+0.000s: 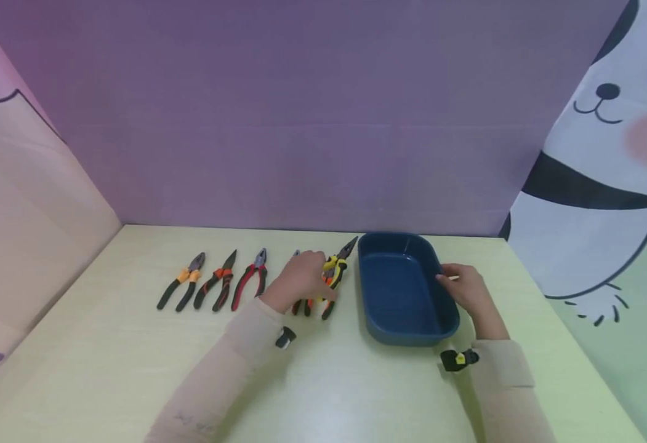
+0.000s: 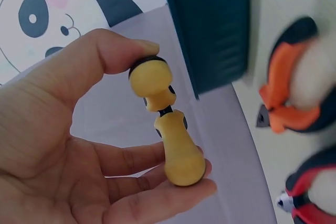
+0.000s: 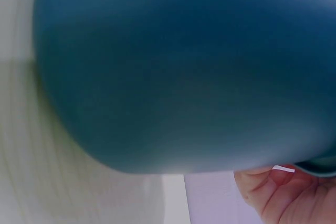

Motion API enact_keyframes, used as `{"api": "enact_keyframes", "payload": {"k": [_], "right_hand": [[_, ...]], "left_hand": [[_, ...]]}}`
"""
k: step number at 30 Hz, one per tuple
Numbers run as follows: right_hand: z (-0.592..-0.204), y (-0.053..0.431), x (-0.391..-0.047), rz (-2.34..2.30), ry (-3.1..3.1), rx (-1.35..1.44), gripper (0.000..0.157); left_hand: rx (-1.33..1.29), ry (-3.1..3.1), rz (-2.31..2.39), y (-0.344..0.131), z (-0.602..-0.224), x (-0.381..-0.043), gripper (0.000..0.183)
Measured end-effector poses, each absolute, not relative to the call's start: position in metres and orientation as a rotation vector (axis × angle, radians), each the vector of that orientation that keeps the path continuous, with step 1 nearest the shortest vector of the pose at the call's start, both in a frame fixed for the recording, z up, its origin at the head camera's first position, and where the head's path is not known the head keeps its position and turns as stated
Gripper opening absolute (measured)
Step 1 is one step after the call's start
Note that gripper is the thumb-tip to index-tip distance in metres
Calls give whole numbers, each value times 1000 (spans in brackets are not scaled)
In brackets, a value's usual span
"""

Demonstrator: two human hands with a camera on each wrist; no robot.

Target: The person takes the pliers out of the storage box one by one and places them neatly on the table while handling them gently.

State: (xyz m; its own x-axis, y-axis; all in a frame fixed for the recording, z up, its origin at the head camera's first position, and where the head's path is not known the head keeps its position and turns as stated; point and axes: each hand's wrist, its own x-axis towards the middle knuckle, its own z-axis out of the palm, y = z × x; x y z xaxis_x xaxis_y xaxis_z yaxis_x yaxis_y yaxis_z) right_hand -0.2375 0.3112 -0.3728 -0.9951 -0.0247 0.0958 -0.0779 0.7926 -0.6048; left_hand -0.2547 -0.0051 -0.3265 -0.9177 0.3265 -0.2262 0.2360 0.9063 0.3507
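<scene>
My left hand (image 1: 301, 280) grips a pair of long-nose pliers (image 1: 348, 248) with yellow and black handles. Thumb on one handle and fingers round the other, it holds the pliers (image 2: 181, 150) in the left wrist view. Their dark jaws point up and right, close to the left side of a deep blue plastic tray (image 1: 403, 338). On the tray's right side my right hand (image 1: 467, 289) holds the rim, thumb and fingers at the edge. Pliers with orange and black handles (image 2: 283, 74) lie beside the left hand, which partly hides them in the head view.
Left of my left hand several pliers lie in a row: yellow-orange-handled pliers (image 1: 192, 275), orange-and-black pliers (image 1: 226, 280) and red-handled pliers (image 1: 261, 269). Another pair is mostly covered by the left hand. A purple backdrop (image 1: 301, 154) rises behind the table.
</scene>
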Motion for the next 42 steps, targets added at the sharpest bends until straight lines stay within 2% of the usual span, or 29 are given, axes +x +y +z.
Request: {"api": "enact_keyframes", "payload": {"k": [5, 13, 17, 23, 34, 42], "right_hand": [[-373, 312, -238, 978, -2900, 77, 33], [-374, 310, -238, 990, -2885, 84, 32], [-374, 310, -238, 983, -2884, 86, 32], [-371, 311, -237, 979, -2886, 79, 32], [-370, 311, -236, 969, -2906, 60, 34], [-372, 310, -236, 971, -2879, 77, 33]], "left_hand": [[392, 2793, 456, -16, -331, -258, 60], [317, 2788, 477, -36, -335, -263, 56], [265, 2801, 438, -47, -337, -263, 62], [243, 2818, 442, -61, -341, -264, 55], [165, 2822, 473, -89, -346, -267, 63], [192, 2860, 445, -116, -348, -265, 53]]}}
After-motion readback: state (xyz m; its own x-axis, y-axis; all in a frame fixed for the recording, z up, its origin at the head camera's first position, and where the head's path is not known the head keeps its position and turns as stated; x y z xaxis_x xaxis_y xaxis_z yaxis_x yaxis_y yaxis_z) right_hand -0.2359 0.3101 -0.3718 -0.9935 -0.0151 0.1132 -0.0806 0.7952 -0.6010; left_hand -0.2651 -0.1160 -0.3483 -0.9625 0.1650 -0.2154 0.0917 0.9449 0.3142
